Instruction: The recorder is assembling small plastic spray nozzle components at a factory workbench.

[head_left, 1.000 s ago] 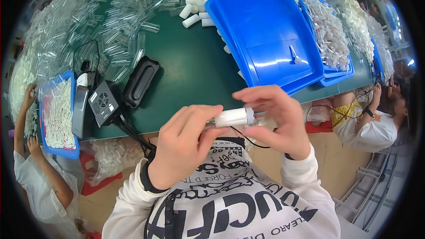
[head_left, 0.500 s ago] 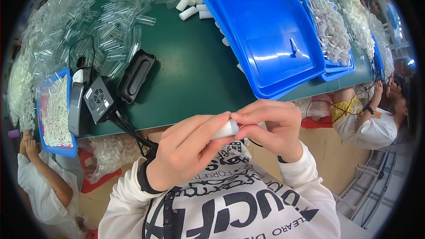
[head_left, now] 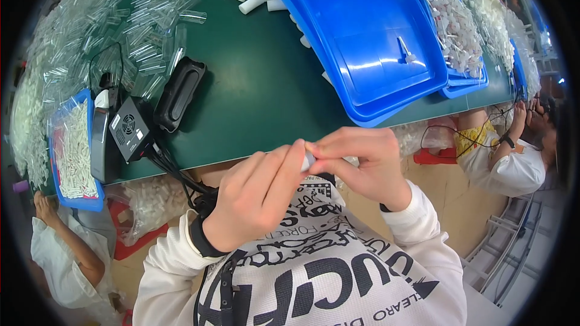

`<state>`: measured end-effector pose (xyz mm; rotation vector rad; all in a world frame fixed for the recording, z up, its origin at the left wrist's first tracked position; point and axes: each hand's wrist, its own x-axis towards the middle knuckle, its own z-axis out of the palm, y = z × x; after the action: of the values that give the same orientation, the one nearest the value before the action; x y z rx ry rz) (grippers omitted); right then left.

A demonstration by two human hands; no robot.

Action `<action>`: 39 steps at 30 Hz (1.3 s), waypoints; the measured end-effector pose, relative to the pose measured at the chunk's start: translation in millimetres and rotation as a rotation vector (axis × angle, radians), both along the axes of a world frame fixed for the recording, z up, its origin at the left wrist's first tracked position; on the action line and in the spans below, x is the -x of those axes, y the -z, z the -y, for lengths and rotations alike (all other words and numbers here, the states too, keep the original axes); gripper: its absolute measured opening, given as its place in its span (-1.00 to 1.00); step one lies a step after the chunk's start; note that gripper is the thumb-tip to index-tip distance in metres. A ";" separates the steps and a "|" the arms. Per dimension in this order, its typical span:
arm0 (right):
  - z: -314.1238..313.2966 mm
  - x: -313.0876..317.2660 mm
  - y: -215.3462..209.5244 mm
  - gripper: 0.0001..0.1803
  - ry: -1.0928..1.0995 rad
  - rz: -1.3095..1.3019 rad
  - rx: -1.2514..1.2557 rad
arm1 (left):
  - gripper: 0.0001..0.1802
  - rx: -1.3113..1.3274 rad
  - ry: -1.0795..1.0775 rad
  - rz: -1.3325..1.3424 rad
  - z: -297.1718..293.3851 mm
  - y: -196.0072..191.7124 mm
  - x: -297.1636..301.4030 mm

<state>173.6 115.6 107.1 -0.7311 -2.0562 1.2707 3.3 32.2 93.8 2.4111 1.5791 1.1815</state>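
Just in front of my chest, beyond the table's near edge, my left hand (head_left: 257,196) is wrapped around a short white cylinder (head_left: 308,161) with a pale greyish end. Most of the cylinder is hidden by my fingers. The thumb and fingertips of my right hand (head_left: 368,160) pinch together at that greyish end, touching it. Whether a smaller part sits between those fingertips cannot be seen. Past my hands, a stack of blue trays (head_left: 368,30) rests on the green table (head_left: 254,84). One small white stemmed piece (head_left: 406,50) lies in the top tray.
Clear plastic tubes (head_left: 145,42) are heaped at the back left, with white cylinders (head_left: 252,3) beside them. A black open holder (head_left: 180,93) and a black fan box (head_left: 128,128) with cables stand at left. A blue basket (head_left: 90,204) holds white pieces. Co-workers sit at both sides.
Both hands have risen slightly and drawn closer together. Less of the white cylinder shows between them now. My view has shifted slightly.
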 end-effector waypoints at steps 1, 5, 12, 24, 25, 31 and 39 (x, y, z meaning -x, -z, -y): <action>-1.8 1.3 0.7 -0.80 -0.003 0.034 0.013 | -0.62 0.004 -0.015 0.029 -2.5 2.9 -0.7; 3.4 1.7 -6.7 -0.80 -0.008 -0.091 0.344 | -0.64 0.248 -0.057 0.423 3.9 -5.3 -5.9; -1.6 -7.6 -10.9 -0.76 -0.158 -0.164 0.547 | -0.61 0.536 0.080 0.453 14.7 -25.9 -3.4; -4.7 -11.2 -15.8 -0.84 -0.243 0.048 0.496 | -0.70 0.538 0.181 0.326 21.9 -24.2 -3.3; -2.9 -9.7 -13.2 -0.84 -0.244 0.048 0.499 | -0.72 0.531 0.166 0.332 21.9 -20.8 -3.1; 35.4 -10.1 29.6 -0.67 0.075 -0.134 0.681 | -0.80 1.052 0.198 0.956 20.0 22.1 -0.7; 78.9 0.2 81.9 -0.69 0.218 0.037 0.842 | -0.71 1.159 0.077 1.478 17.7 69.5 -14.2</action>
<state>173.4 36.7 25.2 -1.2990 -1.3538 1.9975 17.5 14.5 24.3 0.4975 1.0003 1.0190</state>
